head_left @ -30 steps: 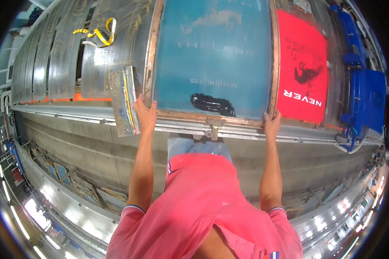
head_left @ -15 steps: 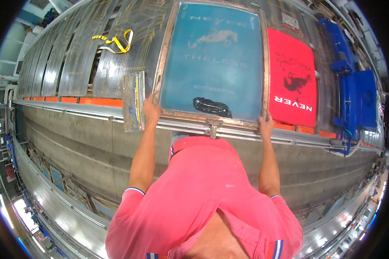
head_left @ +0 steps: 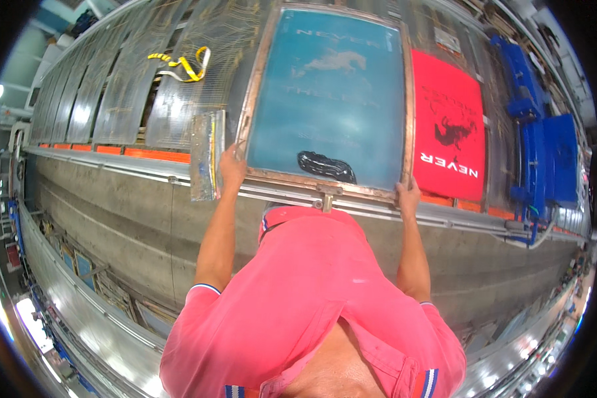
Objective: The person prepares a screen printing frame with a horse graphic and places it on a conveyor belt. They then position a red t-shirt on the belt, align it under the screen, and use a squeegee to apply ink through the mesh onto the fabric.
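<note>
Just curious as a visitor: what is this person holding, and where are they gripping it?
A framed printing screen: left hand and right hand each grip a near corner of its frame.

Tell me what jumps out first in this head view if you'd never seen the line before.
The big teal printing screen in its wooden frame fills the middle of the table, with the left hand and right hand gripping its near corners. A blob of black ink sits on the mesh near the front edge. Just right of the frame lies a bright red printed cloth, and a yellow strap lies far left on the clear platens.
</note>
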The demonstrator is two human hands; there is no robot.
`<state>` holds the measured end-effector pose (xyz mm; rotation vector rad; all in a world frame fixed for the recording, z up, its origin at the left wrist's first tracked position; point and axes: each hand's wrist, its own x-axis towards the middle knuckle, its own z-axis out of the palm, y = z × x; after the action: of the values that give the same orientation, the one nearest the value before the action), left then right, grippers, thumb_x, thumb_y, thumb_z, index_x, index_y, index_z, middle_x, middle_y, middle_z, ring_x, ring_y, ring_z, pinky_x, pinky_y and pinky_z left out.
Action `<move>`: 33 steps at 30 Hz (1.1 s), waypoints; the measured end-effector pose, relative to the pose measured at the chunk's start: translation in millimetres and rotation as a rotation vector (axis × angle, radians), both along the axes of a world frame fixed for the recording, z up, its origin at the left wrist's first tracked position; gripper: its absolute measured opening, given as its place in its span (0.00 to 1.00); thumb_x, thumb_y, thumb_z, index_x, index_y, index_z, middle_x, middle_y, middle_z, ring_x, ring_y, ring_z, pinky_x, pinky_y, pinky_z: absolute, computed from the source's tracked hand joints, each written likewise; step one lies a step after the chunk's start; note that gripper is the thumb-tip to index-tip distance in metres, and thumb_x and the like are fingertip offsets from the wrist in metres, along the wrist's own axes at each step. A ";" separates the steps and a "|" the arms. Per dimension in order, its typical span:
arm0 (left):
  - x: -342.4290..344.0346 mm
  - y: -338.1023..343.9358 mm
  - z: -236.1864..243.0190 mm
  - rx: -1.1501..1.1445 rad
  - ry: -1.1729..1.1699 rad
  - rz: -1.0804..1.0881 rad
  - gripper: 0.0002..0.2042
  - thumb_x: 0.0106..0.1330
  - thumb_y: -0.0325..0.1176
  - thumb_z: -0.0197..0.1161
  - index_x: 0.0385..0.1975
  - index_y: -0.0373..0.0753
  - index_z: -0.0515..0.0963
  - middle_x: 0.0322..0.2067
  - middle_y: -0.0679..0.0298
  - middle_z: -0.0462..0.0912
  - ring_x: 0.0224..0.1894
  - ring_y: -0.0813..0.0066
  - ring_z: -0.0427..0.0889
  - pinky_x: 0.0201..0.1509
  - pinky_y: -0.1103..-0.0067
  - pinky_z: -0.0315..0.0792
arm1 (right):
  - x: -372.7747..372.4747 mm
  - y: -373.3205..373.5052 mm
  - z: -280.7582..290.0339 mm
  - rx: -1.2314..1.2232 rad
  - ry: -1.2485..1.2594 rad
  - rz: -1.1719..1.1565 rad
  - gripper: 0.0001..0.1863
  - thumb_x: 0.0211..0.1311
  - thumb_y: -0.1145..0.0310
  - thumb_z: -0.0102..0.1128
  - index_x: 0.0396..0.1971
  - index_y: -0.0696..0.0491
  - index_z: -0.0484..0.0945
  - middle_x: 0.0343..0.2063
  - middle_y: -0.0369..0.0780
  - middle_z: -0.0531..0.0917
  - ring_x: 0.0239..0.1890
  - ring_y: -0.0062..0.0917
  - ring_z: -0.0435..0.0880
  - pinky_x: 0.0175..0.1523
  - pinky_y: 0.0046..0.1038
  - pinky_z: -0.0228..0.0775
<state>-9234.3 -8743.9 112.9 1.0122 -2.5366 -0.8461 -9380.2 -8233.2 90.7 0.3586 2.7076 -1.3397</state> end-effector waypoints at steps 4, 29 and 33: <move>-0.7 -2.2 13.4 0.045 -0.016 0.045 0.25 0.51 0.33 0.65 0.52 0.36 0.76 0.47 0.46 0.79 0.52 0.51 0.77 0.57 0.65 0.69 | -6.2 6.0 -1.2 -0.038 0.062 0.042 0.24 0.51 0.65 0.67 0.46 0.63 0.75 0.35 0.42 0.82 0.34 0.29 0.80 0.42 0.32 0.73; 54.7 -229.3 45.3 0.416 -0.011 0.225 0.32 0.65 0.56 0.57 0.44 0.24 0.76 0.42 0.42 0.82 0.45 0.51 0.81 0.51 0.64 0.71 | -4.7 0.3 143.7 -0.208 -0.392 -0.232 0.47 0.61 0.30 0.44 0.65 0.56 0.61 0.64 0.45 0.64 0.63 0.43 0.67 0.62 0.56 0.57; 122.8 -331.3 66.7 0.550 0.244 0.308 0.30 0.70 0.56 0.51 0.43 0.26 0.78 0.37 0.57 0.82 0.38 0.72 0.77 0.44 0.71 0.71 | 57.4 -42.0 156.1 -0.368 -0.454 -0.032 0.48 0.59 0.26 0.39 0.72 0.43 0.49 0.73 0.36 0.48 0.72 0.49 0.45 0.61 0.71 0.30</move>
<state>-9111.5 -9075.2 179.6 1.3124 -1.9134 -1.5030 -9322.8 -8275.3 246.7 0.5856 2.0528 -1.5077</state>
